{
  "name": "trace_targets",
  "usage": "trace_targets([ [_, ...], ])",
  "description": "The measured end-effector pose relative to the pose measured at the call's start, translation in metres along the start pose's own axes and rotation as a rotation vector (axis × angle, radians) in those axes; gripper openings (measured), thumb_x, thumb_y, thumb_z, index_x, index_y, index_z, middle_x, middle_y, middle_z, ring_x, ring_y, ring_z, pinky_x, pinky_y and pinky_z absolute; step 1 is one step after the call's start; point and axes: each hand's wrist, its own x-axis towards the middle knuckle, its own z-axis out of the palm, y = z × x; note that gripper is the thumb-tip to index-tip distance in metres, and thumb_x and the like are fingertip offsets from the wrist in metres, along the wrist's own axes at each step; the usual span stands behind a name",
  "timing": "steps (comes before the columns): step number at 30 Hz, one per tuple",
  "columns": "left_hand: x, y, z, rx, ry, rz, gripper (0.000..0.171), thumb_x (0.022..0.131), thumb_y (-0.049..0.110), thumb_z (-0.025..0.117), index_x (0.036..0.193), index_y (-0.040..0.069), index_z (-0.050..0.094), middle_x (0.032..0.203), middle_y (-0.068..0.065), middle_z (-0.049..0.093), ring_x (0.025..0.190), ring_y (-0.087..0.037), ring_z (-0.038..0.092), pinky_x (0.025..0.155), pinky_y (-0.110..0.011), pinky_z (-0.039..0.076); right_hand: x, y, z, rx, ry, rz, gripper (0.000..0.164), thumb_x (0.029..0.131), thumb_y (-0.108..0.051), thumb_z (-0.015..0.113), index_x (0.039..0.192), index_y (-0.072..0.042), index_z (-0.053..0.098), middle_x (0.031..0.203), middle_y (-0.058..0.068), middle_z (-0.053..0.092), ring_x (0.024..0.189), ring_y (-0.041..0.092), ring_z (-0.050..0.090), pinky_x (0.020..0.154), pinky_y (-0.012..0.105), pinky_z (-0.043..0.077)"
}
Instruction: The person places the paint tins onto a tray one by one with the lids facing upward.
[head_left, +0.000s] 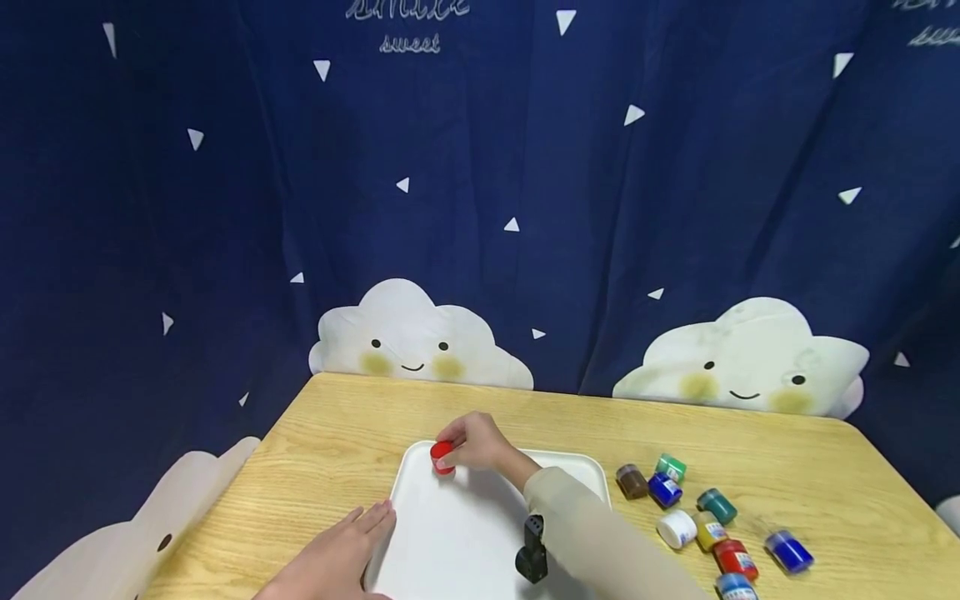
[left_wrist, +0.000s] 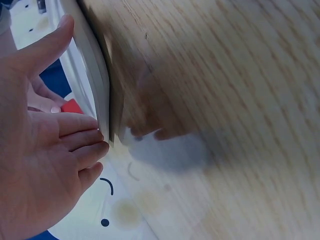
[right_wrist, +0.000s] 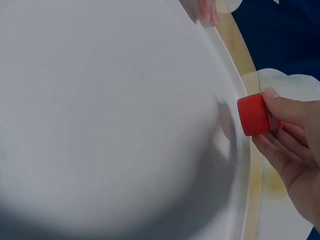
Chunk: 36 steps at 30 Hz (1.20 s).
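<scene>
My right hand pinches a small red paint jar between thumb and fingers, over the far left corner of a white tray. In the right wrist view the jar's red lid faces the tray, and its shadow falls on the tray floor. At the tray's left side lies my left hand, fingers straight and thumb spread. The left wrist view has its fingertips right at the outside of the tray's rim.
On the wooden table, right of the tray, several paint jars lie about: a brown jar, a white jar, a red jar and a blue jar among them. A dark blue curtain hangs behind the table.
</scene>
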Motion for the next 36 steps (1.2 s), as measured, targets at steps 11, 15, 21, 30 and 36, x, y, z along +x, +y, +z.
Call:
trace_targets([
  [11,0.002,-0.001,0.000,-0.023,-0.025,-0.033,0.096,0.067,0.057,0.077,0.137,-0.002,0.049,0.143,-0.018,0.051,0.127,-0.043,0.052,0.102,-0.054,0.048,0.006,-0.002,0.012,0.016,0.035,0.083,0.029,0.069,-0.005,0.084,0.095,0.002,0.074,0.089,0.015,0.076,0.078,0.018,0.072,0.068,0.017,0.057],
  [15,0.002,0.000,0.000,-0.017,-0.028,-0.036,0.096,0.067,0.058,0.076,0.137,-0.001,0.049,0.143,-0.018,0.051,0.127,-0.042,0.052,0.102,-0.054,0.048,0.007,0.002,0.015,-0.002,0.051,0.082,0.029,0.068,-0.006,0.085,0.093,0.001,0.074,0.087,0.014,0.076,0.076,0.016,0.071,0.066,0.017,0.056],
  [21,0.002,0.000,0.000,-0.022,-0.039,-0.047,0.097,0.067,0.061,0.075,0.138,-0.001,0.049,0.144,-0.017,0.050,0.126,-0.044,0.052,0.102,-0.054,0.048,0.007,0.004,0.018,-0.006,0.059,0.078,0.030,0.066,-0.007,0.086,0.093,0.001,0.075,0.087,0.014,0.076,0.075,0.016,0.071,0.066,0.016,0.055],
  [30,0.001,0.000,0.000,-0.018,-0.020,-0.035,0.098,0.067,0.063,0.074,0.137,-0.001,0.049,0.143,-0.018,0.051,0.128,-0.042,0.051,0.103,-0.053,0.047,0.007,0.003,0.016,-0.034,0.041,0.084,0.029,0.067,-0.005,0.085,0.093,0.001,0.074,0.088,0.013,0.076,0.078,0.016,0.072,0.069,0.018,0.057],
  [36,0.001,-0.001,0.000,-0.024,-0.031,-0.044,0.097,0.067,0.061,0.074,0.137,-0.001,0.049,0.144,-0.017,0.050,0.127,-0.042,0.052,0.102,-0.054,0.047,0.004,-0.001,0.009,-0.022,0.020,0.071,0.031,0.067,-0.001,0.083,0.096,0.005,0.072,0.090,0.016,0.075,0.082,0.022,0.072,0.071,0.021,0.059],
])
